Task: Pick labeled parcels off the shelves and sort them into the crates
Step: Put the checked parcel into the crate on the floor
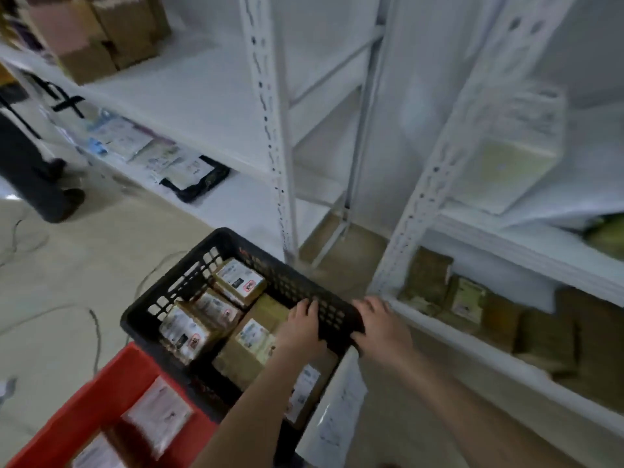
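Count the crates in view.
2. The black crate sits centre, both hands on its right rim; the red crate lies lower left, cut off by the frame. Others may be out of view.

Black lattice crate (pixel 236 246), red crate (pixel 111 393), white shelves (pixel 189 92).

Two bare forearms reach in from the lower edge, with no sleeves, gloves, watch or rings showing. The left hand (pixel 300 327) and right hand (pixel 380 324) are slim, their fingers (pixel 305 307) short-nailed, slightly blurred.
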